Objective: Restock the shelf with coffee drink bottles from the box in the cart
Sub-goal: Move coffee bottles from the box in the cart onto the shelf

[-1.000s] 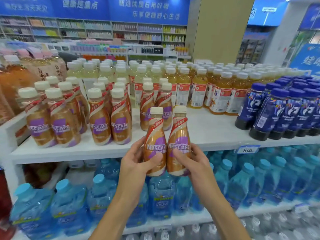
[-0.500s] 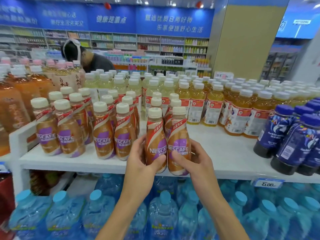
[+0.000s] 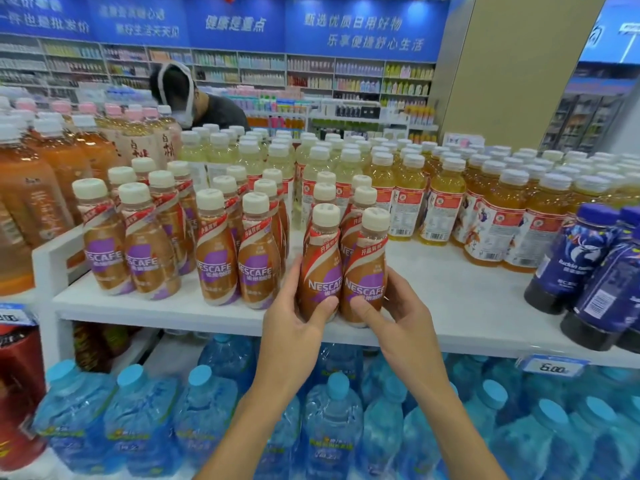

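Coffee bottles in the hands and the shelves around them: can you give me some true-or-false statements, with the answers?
1. The left hand holds the left coffee bottle, the right hand the right coffee bottle. True.
2. The held bottles' caps are blue. False: they are cream.
3. Water bottles stand below the coffee shelf. True.
4. The dark blue bottles stand left of the held pair. False: they stand to its right.

We see two bare hands, our left hand [image 3: 294,327] and our right hand [image 3: 401,318]. Each sits on a slim bare arm, the left forearm [image 3: 263,410] and the right forearm [image 3: 440,407], uncovered down to the bottom edge of the view. The fingers [image 3: 325,306] are slender, with short, plain thumbnails.
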The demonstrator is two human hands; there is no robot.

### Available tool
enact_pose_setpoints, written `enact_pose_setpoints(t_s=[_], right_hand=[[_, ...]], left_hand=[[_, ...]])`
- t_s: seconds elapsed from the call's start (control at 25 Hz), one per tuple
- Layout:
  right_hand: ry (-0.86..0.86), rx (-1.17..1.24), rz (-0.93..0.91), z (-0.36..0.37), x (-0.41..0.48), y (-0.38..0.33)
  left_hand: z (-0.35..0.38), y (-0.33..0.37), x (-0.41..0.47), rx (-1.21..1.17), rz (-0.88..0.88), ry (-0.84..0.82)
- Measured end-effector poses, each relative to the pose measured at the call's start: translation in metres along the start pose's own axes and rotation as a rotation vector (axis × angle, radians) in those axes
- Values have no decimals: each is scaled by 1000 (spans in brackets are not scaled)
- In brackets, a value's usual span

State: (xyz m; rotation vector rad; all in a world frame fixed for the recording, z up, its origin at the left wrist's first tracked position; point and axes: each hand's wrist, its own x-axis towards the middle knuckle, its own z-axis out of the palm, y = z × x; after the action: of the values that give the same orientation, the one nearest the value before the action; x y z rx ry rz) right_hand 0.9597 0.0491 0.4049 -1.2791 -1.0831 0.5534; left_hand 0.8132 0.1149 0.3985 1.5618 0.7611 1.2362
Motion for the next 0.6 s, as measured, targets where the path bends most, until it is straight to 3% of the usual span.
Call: enact_pose_setpoints(t_s=[0.2,0.28,0.6], right_hand=[[135,-165,-45,4,-7,7],[153,-201,-65,6,-6,9],[99,-173,-45,8,3,8]], left_hand=[[2,0,-13,301,35,223],[3,-3,-12,402,68,223],[7,-6,-6,448,94,182]])
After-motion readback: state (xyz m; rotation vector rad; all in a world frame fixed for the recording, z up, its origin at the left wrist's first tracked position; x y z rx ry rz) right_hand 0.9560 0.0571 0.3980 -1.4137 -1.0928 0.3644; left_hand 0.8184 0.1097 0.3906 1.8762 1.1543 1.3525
